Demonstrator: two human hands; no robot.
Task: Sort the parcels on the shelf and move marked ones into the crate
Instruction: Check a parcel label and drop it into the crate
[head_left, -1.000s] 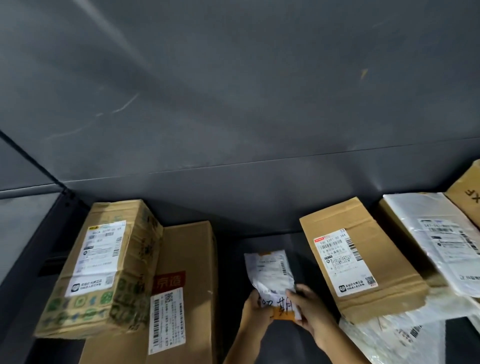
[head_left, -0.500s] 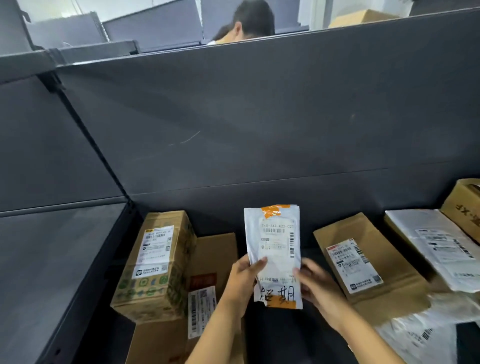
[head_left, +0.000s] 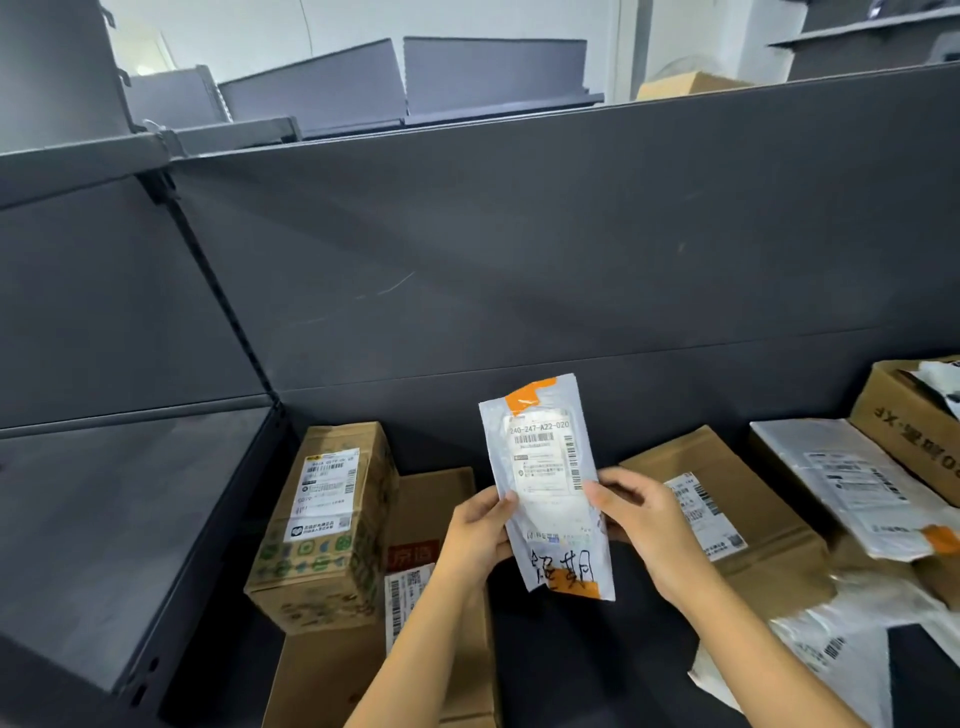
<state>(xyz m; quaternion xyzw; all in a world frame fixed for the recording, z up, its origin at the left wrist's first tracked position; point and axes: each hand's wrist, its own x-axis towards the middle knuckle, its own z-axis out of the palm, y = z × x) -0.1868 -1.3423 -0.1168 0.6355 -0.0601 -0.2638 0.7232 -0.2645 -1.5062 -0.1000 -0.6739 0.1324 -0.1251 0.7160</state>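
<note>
Dark shelf panels fill the frame; mid-frame I hold the marked mailer upright, left hand and right hand pinching its side edges. It looks light, floppy and slick, so edges grip best.

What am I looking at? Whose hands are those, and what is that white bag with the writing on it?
There is just one picture that counts, taken by a camera worn on a person's head, looking down at their own hands. No machine here. The left hand and right hand together hold up a flat white bag, a parcel with a printed label, orange patches and big handwritten marks near the bottom. Below is a dark shelf with more parcels: a printed box on the left, a flat box on the right, and more bags further right.
</note>
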